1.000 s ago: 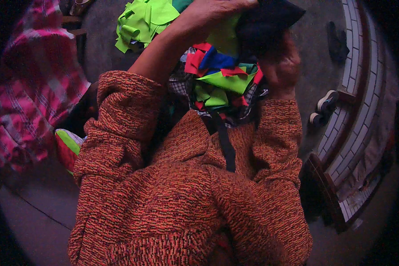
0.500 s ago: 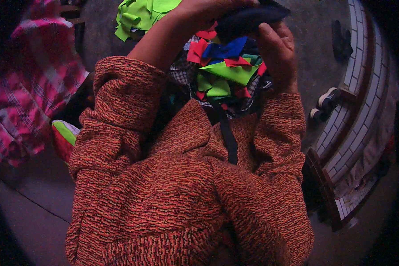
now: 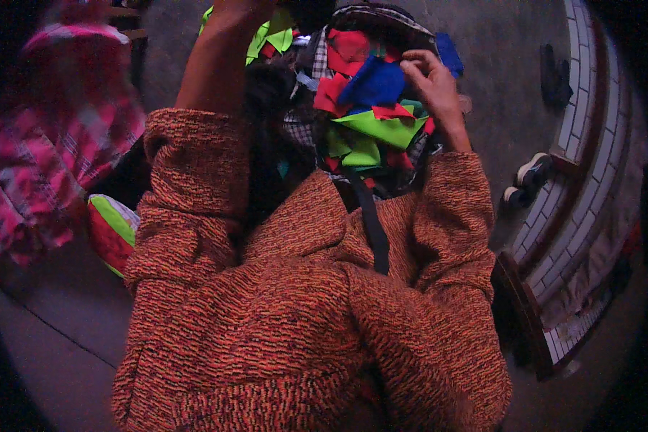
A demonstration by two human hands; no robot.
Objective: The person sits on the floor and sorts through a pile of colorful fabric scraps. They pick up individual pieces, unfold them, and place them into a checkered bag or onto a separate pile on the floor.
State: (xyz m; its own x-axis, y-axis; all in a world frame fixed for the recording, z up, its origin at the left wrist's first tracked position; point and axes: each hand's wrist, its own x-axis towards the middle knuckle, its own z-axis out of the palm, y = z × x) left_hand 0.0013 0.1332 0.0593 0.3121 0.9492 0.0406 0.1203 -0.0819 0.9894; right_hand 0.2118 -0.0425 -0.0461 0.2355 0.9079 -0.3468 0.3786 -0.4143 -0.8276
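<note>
Right hand (image 3: 433, 81): fingers loosely bent, thumb close to fingertips, right by the edge of the blue cloth piece (image 3: 373, 85); can't tell if it's pinching it. Left hand (image 3: 246, 7): mostly cut off by top edge, state can't be told. Lime green scraps (image 3: 272, 34) just right of left wrist. Left of right hand, next to the blue piece: red cloth pieces (image 3: 348, 50). Nearer the body than right hand: lime green piece (image 3: 381, 126), lying over other scraps. All these sit in a checked cloth bag (image 3: 299, 129), between the two forearms. Dark strap (image 3: 371, 227) runs from bag toward body. Second blue piece (image 3: 449, 55) just beyond right hand. Farther out, left of left arm: pink plaid cloth (image 3: 68, 144). Well right of right hand: shoes (image 3: 531, 175), by the white-tiled ledge (image 3: 574, 93).
</note>
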